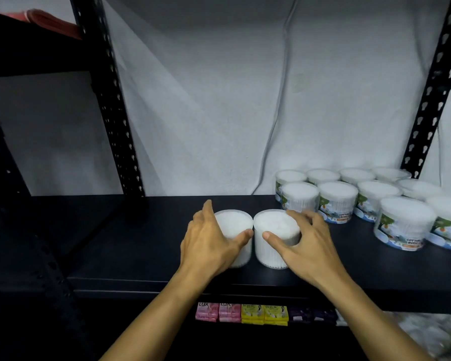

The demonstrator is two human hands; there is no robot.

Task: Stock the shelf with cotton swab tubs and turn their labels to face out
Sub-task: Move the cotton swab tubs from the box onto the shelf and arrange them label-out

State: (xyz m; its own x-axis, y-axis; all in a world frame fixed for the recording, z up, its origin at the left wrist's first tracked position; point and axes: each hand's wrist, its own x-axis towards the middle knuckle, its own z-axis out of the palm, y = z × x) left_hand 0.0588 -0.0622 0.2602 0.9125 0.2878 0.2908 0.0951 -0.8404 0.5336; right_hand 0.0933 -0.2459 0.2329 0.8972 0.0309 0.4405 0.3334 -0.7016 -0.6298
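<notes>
The left hand (210,239) curls around the left tub (236,237), its thumb hooked over the near rim and its fingers wrapped round the far left side. The right hand (303,242) grips the right tub (272,238) the same way, thumb lying across the near edge of the lid, fingers bent over the far right rim. The two tubs stand upright and touching, side by side on the black shelf (141,246), near its front edge and about midway along it. Each is a clear round tub packed with white cotton swabs, and the sides facing out show only the swabs, no label. To the right, well apart, a group of stocked tubs (354,201) stands in rows toward the back wall, most showing green, blue and orange labels to the front. On the level below, pink, yellow and purple soap boxes (264,313) sit in a row.
</notes>
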